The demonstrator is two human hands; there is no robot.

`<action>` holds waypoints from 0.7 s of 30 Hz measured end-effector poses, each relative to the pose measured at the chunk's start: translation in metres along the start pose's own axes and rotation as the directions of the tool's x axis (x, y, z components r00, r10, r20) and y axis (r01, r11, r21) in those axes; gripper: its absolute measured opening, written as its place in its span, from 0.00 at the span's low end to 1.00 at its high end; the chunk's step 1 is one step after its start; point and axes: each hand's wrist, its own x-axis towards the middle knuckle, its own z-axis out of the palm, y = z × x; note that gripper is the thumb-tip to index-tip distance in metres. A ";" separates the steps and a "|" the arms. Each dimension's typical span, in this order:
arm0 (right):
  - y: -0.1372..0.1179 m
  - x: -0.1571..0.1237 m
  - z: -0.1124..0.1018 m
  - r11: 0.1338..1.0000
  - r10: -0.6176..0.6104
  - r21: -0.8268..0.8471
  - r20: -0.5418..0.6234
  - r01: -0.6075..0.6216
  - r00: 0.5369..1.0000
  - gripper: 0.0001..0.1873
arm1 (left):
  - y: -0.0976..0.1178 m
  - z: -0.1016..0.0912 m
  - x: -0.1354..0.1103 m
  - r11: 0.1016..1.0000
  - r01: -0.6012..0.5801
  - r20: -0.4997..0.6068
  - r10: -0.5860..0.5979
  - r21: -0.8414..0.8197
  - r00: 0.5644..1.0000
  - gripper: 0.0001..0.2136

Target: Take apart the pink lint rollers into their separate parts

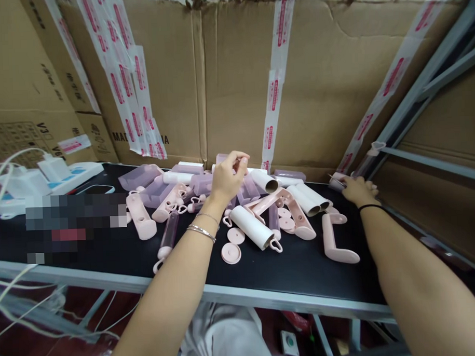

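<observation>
My left hand [228, 174] is raised over the middle of a pile of parts, its fingers curled in and nothing visible between them. Beneath it lie translucent purple trays [160, 192] and white paper tubes [252, 227]. My right hand [360, 190] reaches to the back right corner, fingers bent down beside a small pale pink piece [337, 180]; what they grip is hidden. In front of that hand rests a pink U-shaped bracket [332, 239]. Pink discs [231, 253] lie flat near the middle. A purple tube with pink ends [169, 235] lies left of my left forearm.
A tall cardboard wall [234, 84] with strips of printed tape stands behind the black table [264, 273]. At left sits a white power strip [71, 176] with plugs and cables, near a blurred patch. Metal shelf bars [433, 88] rise at the right.
</observation>
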 end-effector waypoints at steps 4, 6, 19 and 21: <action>-0.002 -0.008 -0.011 0.997 -0.071 0.015 0.072 0.070 0.995 0.16 | 0.000 0.000 -0.001 0.999 0.006 0.034 -0.008 0.054 0.999 0.08; -0.004 -0.013 -0.021 0.993 -0.099 0.074 0.059 0.095 0.993 0.08 | -0.001 0.000 -0.002 0.997 -0.006 0.048 0.002 0.073 0.999 0.08; -0.183 -0.118 -0.113 0.669 -0.382 0.489 -0.419 0.559 0.824 0.05 | 0.002 0.013 -0.012 0.980 0.193 0.246 -0.176 -0.047 0.953 0.33; -0.208 -0.136 -0.111 0.488 -0.457 0.573 -0.475 0.658 0.752 0.03 | 0.001 0.016 -0.013 0.958 0.259 0.173 -0.237 -0.121 0.956 0.35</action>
